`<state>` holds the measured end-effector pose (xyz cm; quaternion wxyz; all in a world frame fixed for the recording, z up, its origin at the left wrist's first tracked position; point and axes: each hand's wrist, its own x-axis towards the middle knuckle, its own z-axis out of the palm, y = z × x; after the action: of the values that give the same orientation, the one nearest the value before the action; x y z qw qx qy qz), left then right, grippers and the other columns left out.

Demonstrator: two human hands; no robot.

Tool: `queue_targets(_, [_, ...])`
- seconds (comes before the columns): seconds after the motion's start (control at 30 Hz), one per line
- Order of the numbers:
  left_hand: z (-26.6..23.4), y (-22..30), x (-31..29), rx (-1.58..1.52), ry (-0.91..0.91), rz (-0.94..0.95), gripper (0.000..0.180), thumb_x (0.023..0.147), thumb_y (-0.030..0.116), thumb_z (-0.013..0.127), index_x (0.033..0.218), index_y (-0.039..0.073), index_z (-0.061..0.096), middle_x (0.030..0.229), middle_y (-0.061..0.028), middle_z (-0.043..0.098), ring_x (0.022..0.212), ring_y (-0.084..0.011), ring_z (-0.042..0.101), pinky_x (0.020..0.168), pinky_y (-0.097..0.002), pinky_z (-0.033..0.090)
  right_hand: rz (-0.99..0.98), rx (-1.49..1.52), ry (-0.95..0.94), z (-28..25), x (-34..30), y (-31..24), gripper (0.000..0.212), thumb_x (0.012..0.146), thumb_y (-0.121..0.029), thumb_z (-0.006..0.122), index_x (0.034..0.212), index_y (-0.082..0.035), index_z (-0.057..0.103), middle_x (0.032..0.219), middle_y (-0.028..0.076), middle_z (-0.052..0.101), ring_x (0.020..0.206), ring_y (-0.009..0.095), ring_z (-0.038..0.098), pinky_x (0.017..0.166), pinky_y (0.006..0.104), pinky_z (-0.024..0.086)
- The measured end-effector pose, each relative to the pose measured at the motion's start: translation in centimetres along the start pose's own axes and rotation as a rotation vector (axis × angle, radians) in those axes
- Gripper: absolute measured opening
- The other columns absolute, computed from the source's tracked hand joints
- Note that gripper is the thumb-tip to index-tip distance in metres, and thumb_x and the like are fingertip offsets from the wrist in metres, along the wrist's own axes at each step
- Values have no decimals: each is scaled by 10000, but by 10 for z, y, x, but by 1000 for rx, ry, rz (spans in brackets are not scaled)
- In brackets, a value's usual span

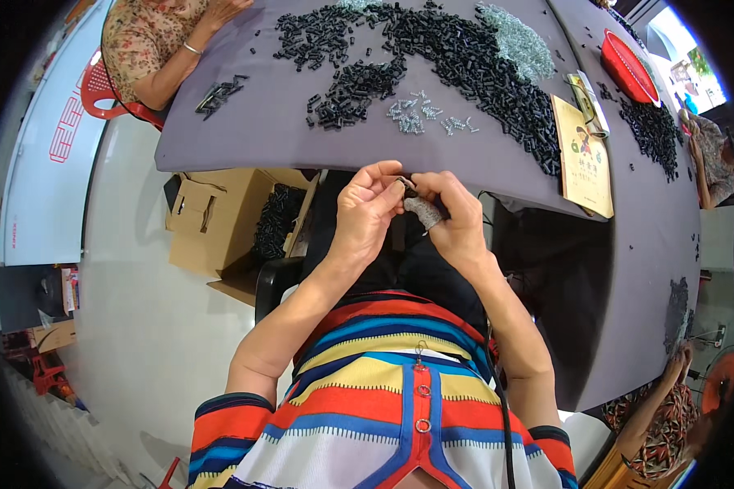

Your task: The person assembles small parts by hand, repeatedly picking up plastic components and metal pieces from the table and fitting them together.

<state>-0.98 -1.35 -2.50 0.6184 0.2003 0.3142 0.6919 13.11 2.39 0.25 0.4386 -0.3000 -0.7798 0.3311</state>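
My left hand (362, 213) and my right hand (458, 213) meet just off the near edge of the grey-covered table (245, 134). Between their fingertips is a small dark piece (409, 188), pinched from both sides; its exact kind is mostly hidden by the fingers. A grey wrap (425, 213) covers a digit of the right hand, apparently the thumb. Beyond my hands on the table lie a small group of metal springs (408, 120) and a heap of short black cylindrical parts (355, 94).
A larger pile of black parts (497, 98) and a silvery spring pile (520, 45) spread farther back. At right lie a yellow booklet (583, 159) and a red basket (628, 69). A cardboard box (208, 216) with black parts stands below left. Other people sit around the table.
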Motion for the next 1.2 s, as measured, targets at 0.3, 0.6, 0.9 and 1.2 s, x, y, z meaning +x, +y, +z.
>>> queue_targets(0.3, [0, 2, 1, -3, -78, -104, 341, 863, 2, 583, 1175, 7, 445, 972, -96, 621, 908, -153, 607, 828, -280, 481, 66, 125, -126, -7, 5, 8, 371, 713, 17, 694, 1067, -1, 584, 957, 87, 565, 792, 188, 559, 732, 290, 476])
queue_targets(0.6, [-6, -3, 2, -78, -108, -241, 348, 840, -35, 596, 1157, 33, 467, 978, -92, 608, 890, -149, 603, 786, -271, 498, 208, 326, -252, -11, 2, 23, 262, 717, 29, 700, 963, -10, 619, 1028, 70, 609, 924, 151, 583, 807, 277, 466])
queue_targets(0.9, [-15, -2, 3, -61, -189, -310, 376, 830, 12, 629, 1171, 25, 472, 1056, -90, 603, 956, -168, 596, 873, -312, 466, 254, 300, -224, -5, -5, 27, 229, 714, -6, 729, 916, -21, 620, 935, 57, 625, 822, 131, 571, 739, 262, 452])
queue_targets(1.2, [-9, 3, 2, -141, -166, -385, 365, 824, 8, 638, 1149, 39, 474, 1016, -78, 596, 905, -154, 592, 823, -299, 480, 246, 295, -145, -1, -6, 22, 198, 706, -1, 733, 863, -18, 613, 875, 61, 609, 780, 128, 558, 698, 261, 450])
